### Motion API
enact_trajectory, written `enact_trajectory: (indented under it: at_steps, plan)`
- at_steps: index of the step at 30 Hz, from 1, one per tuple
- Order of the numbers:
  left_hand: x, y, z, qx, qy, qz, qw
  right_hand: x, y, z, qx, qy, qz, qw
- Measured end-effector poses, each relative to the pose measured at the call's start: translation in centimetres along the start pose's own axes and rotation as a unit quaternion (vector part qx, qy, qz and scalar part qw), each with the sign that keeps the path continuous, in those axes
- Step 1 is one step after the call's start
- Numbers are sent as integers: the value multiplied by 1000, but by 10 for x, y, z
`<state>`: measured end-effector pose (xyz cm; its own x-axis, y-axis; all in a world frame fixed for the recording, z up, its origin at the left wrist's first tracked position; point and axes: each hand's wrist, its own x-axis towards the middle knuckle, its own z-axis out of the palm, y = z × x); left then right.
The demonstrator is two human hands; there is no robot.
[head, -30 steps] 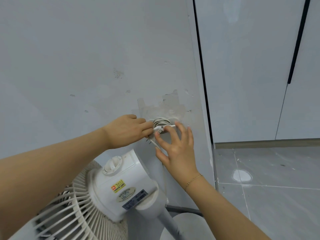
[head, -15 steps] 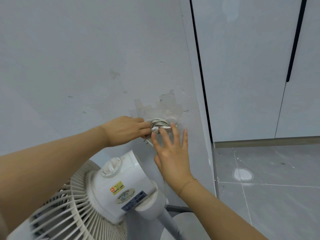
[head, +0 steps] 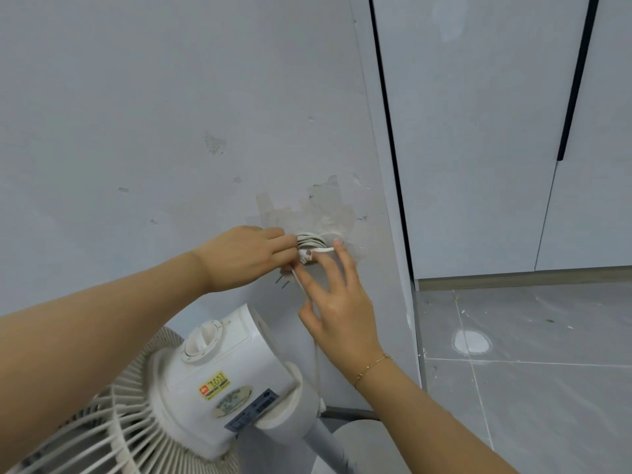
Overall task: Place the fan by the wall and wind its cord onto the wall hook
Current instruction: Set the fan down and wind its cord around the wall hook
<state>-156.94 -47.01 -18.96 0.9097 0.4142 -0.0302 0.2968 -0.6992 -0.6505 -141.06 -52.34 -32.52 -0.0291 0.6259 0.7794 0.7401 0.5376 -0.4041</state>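
A white standing fan [head: 219, 381] stands close against the grey wall [head: 171, 114], its grille at the lower left. Its white cord [head: 311, 241] is wound in several loops round a wall hook, which the loops hide. My left hand [head: 246, 256] pinches the coil and the plug end at the coil's left side. My right hand [head: 337, 302] is spread below and right of the coil, its fingers straight and its fingertips touching the cord. A loose stretch of cord [head: 316, 354] hangs down behind that hand toward the fan's neck.
The wall ends in a corner [head: 393, 268] just right of the hook, with pale cabinet doors [head: 478, 131] beyond. Grey floor tiles [head: 547, 388] with a white patch [head: 471, 342] lie to the right. The fan's round base [head: 355, 446] sits at the bottom.
My right hand has shifted slightly down and spread its fingers wider under the coil. My left hand keeps its pinch on the coil. The view has drifted a little to the right.
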Motion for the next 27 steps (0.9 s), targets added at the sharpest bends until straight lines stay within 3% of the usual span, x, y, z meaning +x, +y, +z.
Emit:
enact_trajectory:
  at_steps: [5, 12, 17, 21, 23, 27]
  plan:
    - [9, 3, -5, 27, -4, 2, 1000, 2, 11, -5, 86, 16, 40, 995]
    - [30, -2, -30, 18, -52, 42, 998, 5, 24, -10, 46, 56, 22, 997]
    - [32, -13, -47, -40, -108, -57, 992, 13, 32, -15, 59, 76, 13, 995]
    - [36, -11, -44, -48, -139, -40, 988, 13, 36, -18, 91, 71, 11, 993]
    - [43, -4, -37, -56, -130, -36, 989, 12, 38, -18, 101, 68, 17, 992]
    - [51, 3, -33, -36, -30, 11, 999, 13, 46, -18, 131, 51, 12, 990]
